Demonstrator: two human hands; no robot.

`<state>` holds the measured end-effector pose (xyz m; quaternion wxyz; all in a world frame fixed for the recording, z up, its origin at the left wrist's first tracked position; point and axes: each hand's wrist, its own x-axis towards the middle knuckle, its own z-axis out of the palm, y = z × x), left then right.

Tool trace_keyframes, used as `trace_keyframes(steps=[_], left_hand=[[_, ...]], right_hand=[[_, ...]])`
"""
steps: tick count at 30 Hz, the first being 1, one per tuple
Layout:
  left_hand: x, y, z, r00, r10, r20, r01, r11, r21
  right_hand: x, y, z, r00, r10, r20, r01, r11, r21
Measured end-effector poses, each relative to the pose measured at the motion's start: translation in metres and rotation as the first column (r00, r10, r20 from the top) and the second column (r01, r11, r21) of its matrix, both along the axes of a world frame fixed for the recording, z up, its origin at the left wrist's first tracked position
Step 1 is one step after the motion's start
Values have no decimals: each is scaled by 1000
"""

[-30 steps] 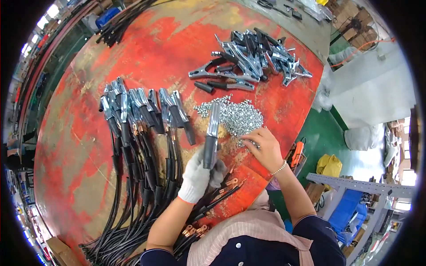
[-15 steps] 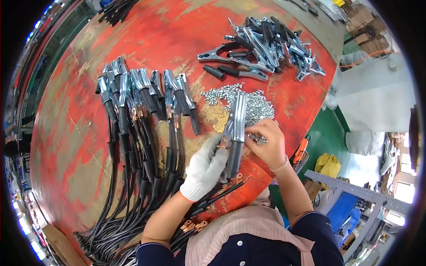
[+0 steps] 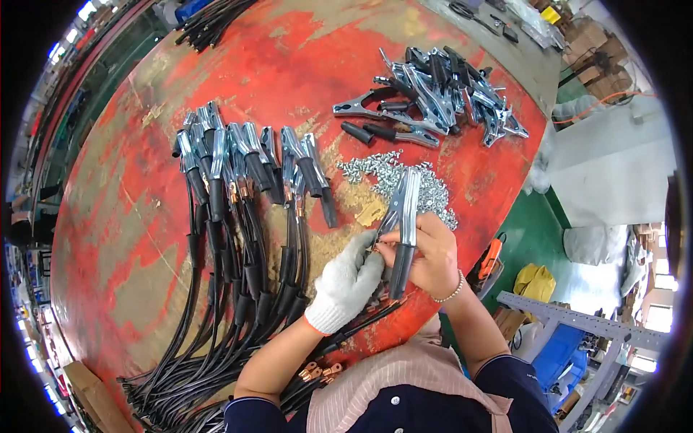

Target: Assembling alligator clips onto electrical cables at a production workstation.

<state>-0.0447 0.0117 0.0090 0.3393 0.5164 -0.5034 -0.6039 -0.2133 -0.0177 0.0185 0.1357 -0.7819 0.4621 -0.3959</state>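
Observation:
Upright before me stands a silver spring clamp [image 3: 409,198] with black handle sleeves, its jaws pointing away. My left hand [image 3: 345,283], in a white knit glove, is closed around the clamp's left handle near a copper lug. My bare right hand [image 3: 432,256] reaches behind the other handle, thumb and finger pinched together beside the lug. Whatever small piece they hold is hidden. Just beyond the clamp spreads a pile of small metal screws and nuts [image 3: 432,189]. To the left, several clamps [image 3: 249,148] lie in a row with black cables [image 3: 209,317] running toward me.
A heap of loose clamps [image 3: 440,86] lies at the far right of the worn red table [image 3: 289,68]. More black cables [image 3: 209,22] rest at the far left edge. Copper lugs [image 3: 321,372] on cable ends lie close to my body. A grey metal frame [image 3: 585,321] stands at right.
My right hand has moved left from the screw pile to the clamp, its fingertips now between the handles. The left hand keeps its hold, and the view has shifted slightly.

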Motion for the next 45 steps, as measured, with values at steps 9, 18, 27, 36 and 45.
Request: trace_keyframes(steps=[9,18,27,36,45], left_hand=[[3,-3,-7,979,51,198,4,963,-270],[6,3,-28,998,-18,-58,16,1000,-25],[2,7,-23,998,-15,-67,8,994,-109],[4,7,-19,999,-33,29,37,991,-129],[5,8,-8,996,-44,78,57,985,-164]], right_hand=[[-3,-1,-17,1000,4,-13,-3,999,39],[1,5,-6,993,-76,-85,74,997,-36],[1,13,4,994,-78,-80,70,992,-101],[5,14,5,998,-64,-10,62,988,-140],[4,13,-6,996,-91,17,92,991,-100]])
